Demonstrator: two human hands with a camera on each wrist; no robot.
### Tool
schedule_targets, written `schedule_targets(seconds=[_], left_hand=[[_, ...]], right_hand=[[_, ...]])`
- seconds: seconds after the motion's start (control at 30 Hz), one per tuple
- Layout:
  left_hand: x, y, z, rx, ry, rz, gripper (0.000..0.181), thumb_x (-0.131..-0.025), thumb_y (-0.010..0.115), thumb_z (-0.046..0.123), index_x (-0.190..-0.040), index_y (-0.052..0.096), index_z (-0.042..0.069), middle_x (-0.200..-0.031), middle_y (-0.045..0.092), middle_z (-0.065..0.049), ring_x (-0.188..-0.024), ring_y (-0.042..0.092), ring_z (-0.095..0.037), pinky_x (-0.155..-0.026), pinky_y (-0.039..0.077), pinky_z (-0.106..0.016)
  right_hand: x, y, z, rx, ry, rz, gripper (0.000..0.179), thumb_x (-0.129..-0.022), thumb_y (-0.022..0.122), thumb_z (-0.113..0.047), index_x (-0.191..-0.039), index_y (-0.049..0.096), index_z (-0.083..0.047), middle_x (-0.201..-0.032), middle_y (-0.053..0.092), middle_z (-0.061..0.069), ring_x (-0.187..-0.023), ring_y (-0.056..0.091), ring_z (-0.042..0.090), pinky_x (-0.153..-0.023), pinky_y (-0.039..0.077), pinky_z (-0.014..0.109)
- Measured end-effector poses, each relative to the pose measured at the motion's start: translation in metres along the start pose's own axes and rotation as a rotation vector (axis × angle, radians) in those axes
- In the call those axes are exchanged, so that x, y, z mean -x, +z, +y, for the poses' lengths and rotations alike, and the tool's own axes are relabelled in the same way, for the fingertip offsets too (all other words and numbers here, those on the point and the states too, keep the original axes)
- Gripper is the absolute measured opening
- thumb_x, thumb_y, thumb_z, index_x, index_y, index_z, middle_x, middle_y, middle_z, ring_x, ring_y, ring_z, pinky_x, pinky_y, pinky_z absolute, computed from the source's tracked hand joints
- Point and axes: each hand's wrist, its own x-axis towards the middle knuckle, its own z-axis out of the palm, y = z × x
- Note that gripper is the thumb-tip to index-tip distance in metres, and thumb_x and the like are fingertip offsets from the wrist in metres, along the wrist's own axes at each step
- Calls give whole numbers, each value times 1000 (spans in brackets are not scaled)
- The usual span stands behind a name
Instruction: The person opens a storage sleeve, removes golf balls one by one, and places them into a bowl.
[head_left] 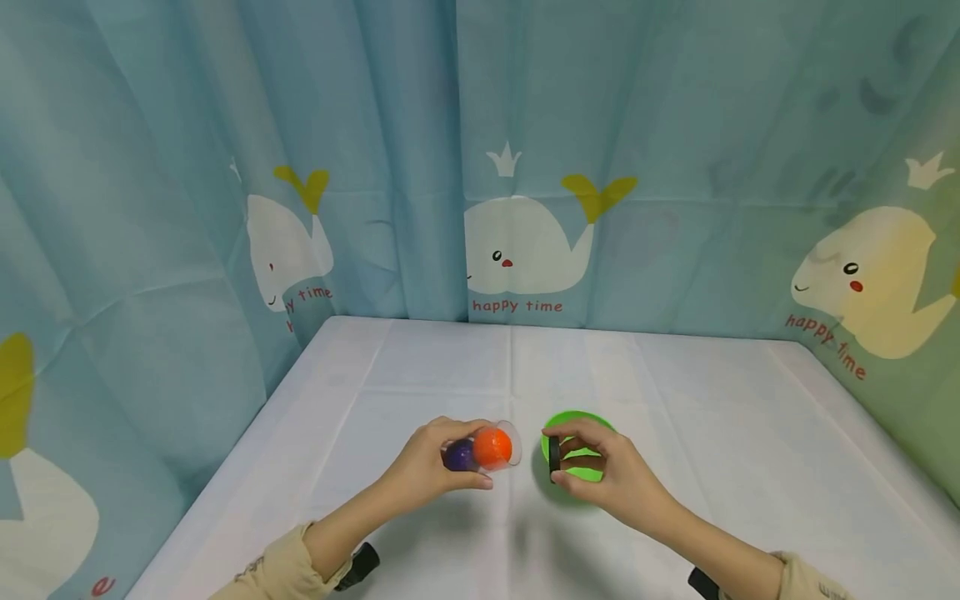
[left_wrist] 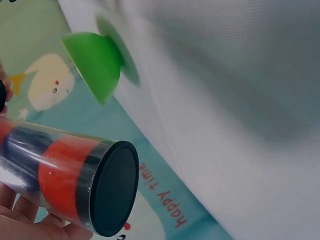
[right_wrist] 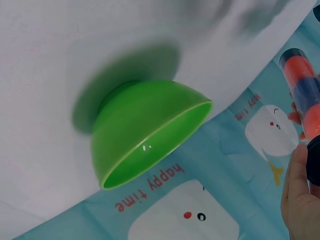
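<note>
A clear tube (left_wrist: 65, 172) holding orange and dark blue balls is gripped in my left hand (head_left: 423, 467). Its orange ball (head_left: 492, 448) lies at the uncapped end, which points right, and a dark blue ball (head_left: 459, 455) follows behind it. A black cap (left_wrist: 116, 187) closes the other end. My right hand (head_left: 618, 471) pinches a round black lid (head_left: 554, 458) on edge between thumb and fingers, a short gap from the tube's mouth. Below the right hand a green bowl (right_wrist: 145, 125) stands upright on the table, partly covered by that hand in the head view.
A white cloth covers the table (head_left: 420, 358). Blue curtains (head_left: 405, 125) printed with whales hang behind it and along both sides. Black bands or devices (head_left: 358, 567) sit at the wrists, by the beige sleeves.
</note>
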Motion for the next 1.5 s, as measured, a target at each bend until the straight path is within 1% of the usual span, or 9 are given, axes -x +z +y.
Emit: schedule_targets(seconds=[0.1, 0.27, 0.5, 0.73, 0.83, 1.1, 1.17, 1.33, 1.5], left_hand=[[1, -1, -1, 34, -19, -5, 62, -66, 85, 22, -123, 64, 9, -115, 67, -4, -103, 59, -18, -88, 52, -35], [1, -2, -4, 60, -33, -10, 63, -68, 84, 22, -125, 62, 6, -125, 63, -9, -111, 61, -23, -88, 52, -34], [-2, -2, -5, 45, -56, 28, 64, -67, 84, 21, -125, 62, 5, -122, 65, -12, -107, 62, -25, -91, 51, -42], [-3, -6, -5, 29, -62, 59, 64, -66, 85, 19, -125, 61, 5, -119, 66, -11, -106, 62, -24, -91, 51, -42], [-3, -6, -5, 28, -52, 58, 64, -67, 84, 19, -125, 61, 3, -120, 66, -11, -107, 62, -25, -91, 51, -43], [-4, -8, -7, 27, -46, 63, 65, -66, 84, 17, -124, 60, 0, -120, 65, -14, -112, 61, -29, -93, 50, -45], [-4, -9, -7, 31, -48, 63, 65, -66, 84, 17, -124, 60, 0, -121, 65, -14, -113, 61, -29, -94, 49, -45], [-4, -10, -10, 41, -64, 73, 65, -66, 85, 15, -124, 60, 0, -120, 65, -14, -113, 61, -29, -95, 48, -46], [-4, -10, -12, 26, -84, 96, 65, -64, 86, 14, -123, 62, 1, -118, 66, -13, -110, 61, -29, -94, 48, -48]], right_hand=[[1, 0, 1, -7, 14, -16, 36, -82, 71, -3, -114, 59, 4, -107, 60, 19, -91, 64, 6, -79, 56, 26], [2, 1, 2, -13, 67, -42, 39, -82, 72, -8, -115, 57, 6, -109, 61, 22, -93, 66, 9, -81, 55, 25], [5, 4, 5, -37, 90, -40, 40, -80, 73, -8, -114, 58, 8, -108, 63, 23, -92, 67, 9, -82, 55, 26], [8, 10, 10, -67, 85, -31, 43, -80, 74, -10, -115, 59, 10, -108, 64, 24, -93, 67, 5, -84, 54, 25], [10, 12, 12, -83, 82, -34, 45, -80, 74, -10, -116, 58, 12, -109, 64, 25, -96, 67, 8, -85, 54, 23], [14, 17, 12, -65, 143, -51, 46, -79, 75, -14, -116, 59, 10, -111, 65, 22, -97, 68, 14, -86, 53, 36], [15, 19, 13, -71, 156, -54, 46, -79, 75, -14, -116, 59, 10, -111, 65, 22, -97, 68, 15, -86, 53, 36], [17, 24, 17, -92, 180, -54, 46, -79, 75, -13, -115, 59, 10, -110, 66, 23, -97, 68, 14, -86, 54, 30], [18, 30, 23, -118, 191, -64, 45, -78, 75, -11, -115, 59, 10, -110, 65, 23, -98, 68, 14, -86, 53, 35]])
